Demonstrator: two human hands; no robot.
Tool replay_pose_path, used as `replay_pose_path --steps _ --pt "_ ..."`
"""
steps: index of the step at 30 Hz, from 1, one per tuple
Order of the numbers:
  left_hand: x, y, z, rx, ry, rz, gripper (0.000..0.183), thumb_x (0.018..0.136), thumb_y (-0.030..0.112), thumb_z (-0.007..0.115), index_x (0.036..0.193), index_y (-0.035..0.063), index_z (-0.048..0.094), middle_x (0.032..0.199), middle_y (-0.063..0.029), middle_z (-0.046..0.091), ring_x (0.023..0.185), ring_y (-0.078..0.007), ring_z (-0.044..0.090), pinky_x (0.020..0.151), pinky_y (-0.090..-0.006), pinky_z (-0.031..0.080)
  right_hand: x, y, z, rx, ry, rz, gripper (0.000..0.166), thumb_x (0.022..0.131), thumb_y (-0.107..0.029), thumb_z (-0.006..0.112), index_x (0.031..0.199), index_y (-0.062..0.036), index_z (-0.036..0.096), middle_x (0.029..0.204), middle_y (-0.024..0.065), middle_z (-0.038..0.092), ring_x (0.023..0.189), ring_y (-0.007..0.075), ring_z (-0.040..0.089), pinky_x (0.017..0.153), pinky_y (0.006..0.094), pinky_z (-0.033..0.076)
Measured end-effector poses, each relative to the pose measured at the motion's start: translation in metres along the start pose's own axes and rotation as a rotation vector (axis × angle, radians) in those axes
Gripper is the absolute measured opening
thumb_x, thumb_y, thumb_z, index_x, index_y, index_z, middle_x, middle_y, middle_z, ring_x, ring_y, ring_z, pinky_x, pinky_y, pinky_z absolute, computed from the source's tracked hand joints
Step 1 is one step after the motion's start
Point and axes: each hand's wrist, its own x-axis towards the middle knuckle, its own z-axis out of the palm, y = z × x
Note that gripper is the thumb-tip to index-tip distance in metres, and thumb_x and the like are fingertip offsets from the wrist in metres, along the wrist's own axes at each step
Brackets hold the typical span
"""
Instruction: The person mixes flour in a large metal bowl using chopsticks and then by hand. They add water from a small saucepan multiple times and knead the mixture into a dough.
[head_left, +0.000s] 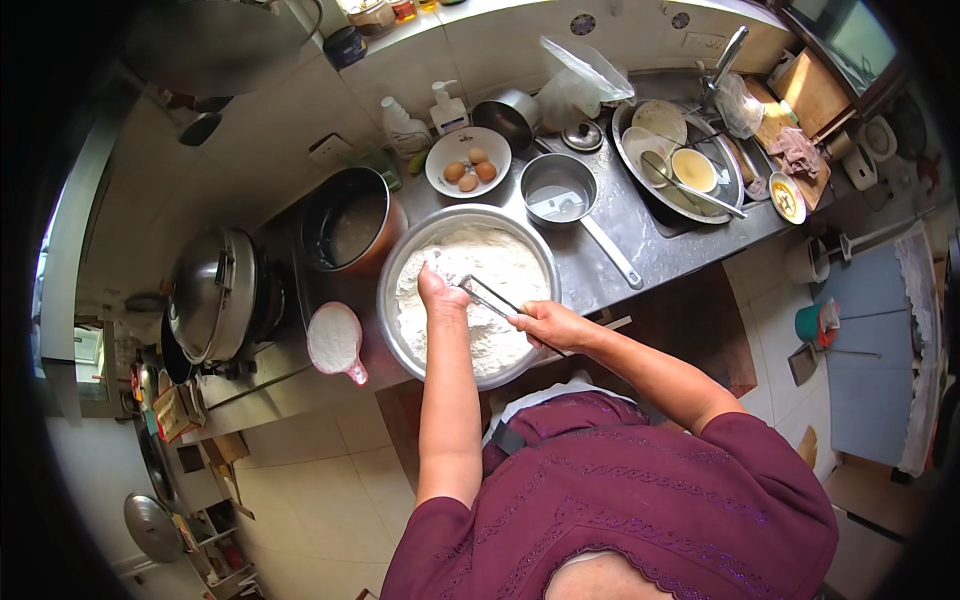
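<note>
A wide metal basin (388, 321) of white flour (502, 341) stands at the counter's front edge. Over the flour is my left hand (441, 289), its fingers coated in white; whether anything lies in them is hard to tell. My right hand (551, 325) grips a pair of dark chopsticks (495, 292), whose tips meet the fingers of my left hand. To the left of the basin sits a pink-rimmed cup (334, 339) with white powder in it. Behind the basin, a white bowl (438, 174) holds several brown eggs (454, 172).
A deep pot (394, 225) stands left of the basin, beyond it a lidded wok (214, 292). At right, a saucepan (559, 191) with water points its handle (613, 253) towards the front edge. Farther right, a large metal bowl (637, 187) with dishes rests at the sink.
</note>
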Motion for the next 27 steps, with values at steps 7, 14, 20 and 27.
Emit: replay_pose_path --steps 7,14,20,27 --pt "0.007 0.009 -0.008 0.002 0.014 -0.037 0.037 0.091 0.034 0.036 0.105 0.0066 0.058 0.104 -0.0123 0.062 0.093 -0.0292 0.060 0.079 -0.0437 0.050 -0.001 0.002 0.012 0.333 -0.061 0.079 0.033 0.095 -0.038 0.047 0.080 -0.0096 0.049 0.048 -0.0034 0.038 0.039 0.0081 0.033 0.039 0.0245 0.030" --pt "0.040 0.039 -0.034 -0.057 -0.109 -0.067 0.041 0.090 0.030 0.037 0.112 0.0029 0.058 0.111 -0.0150 0.061 0.100 -0.0332 0.058 0.089 -0.0473 0.047 -0.050 0.007 0.005 0.533 -0.080 0.179 0.031 0.095 -0.036 0.048 0.080 -0.0090 0.049 0.046 -0.0030 0.036 0.037 0.0085 0.029 0.039 0.0253 0.030" --pt "0.035 0.042 -0.041 0.273 0.059 0.038 0.026 0.091 0.022 0.044 0.098 0.0017 0.058 0.088 -0.0099 0.060 0.077 -0.0242 0.060 0.066 -0.0415 0.051 -0.037 -0.007 0.006 0.709 0.113 -0.006 0.030 0.098 -0.035 0.043 0.082 -0.0092 0.046 0.046 -0.0032 0.037 0.035 0.0078 0.029 0.039 0.0244 0.034" --pt "0.004 -0.009 -0.030 0.231 -0.005 -0.125 0.031 0.095 0.027 0.040 0.097 0.0017 0.057 0.082 -0.0099 0.061 0.067 -0.0216 0.059 0.056 -0.0367 0.049 0.002 -0.008 0.043 -0.036 0.445 -0.093 0.033 0.094 -0.033 0.052 0.078 -0.0040 0.054 0.054 0.0024 0.049 0.049 0.0087 0.044 0.048 0.0263 0.039"
